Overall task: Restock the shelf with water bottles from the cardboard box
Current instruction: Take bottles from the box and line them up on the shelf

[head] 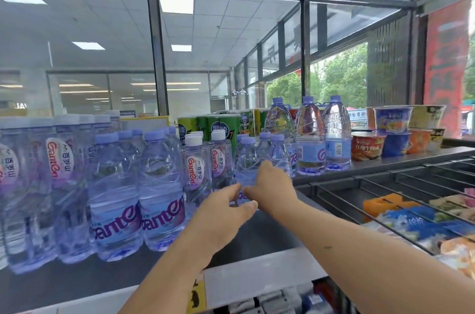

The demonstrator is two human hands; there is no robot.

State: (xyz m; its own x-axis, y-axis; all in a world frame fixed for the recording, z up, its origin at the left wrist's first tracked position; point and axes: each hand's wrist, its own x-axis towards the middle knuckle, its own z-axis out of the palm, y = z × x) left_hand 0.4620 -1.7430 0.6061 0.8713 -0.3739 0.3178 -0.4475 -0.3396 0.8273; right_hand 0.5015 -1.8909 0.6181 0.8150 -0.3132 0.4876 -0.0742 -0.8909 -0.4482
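Note:
Both my hands reach to a small clear water bottle point(246, 159) with a lilac cap, standing upright on the dark shelf top point(257, 236). My right hand point(270, 185) curls round its right side, and my left hand point(226, 208) pinches it low on the left with thumb and fingers. Rows of larger bottles with purple labels point(115, 198) fill the shelf to the left. More small bottles point(279, 154) stand just behind the held one. The cardboard box is out of view.
Three big water jugs point(309, 139) stand behind to the right, with instant noodle cups point(367, 146) beyond them. Green cans point(218, 126) line the back. A wire basket point(385, 185) of packaged snacks lies to the right. Windows rise behind the shelf.

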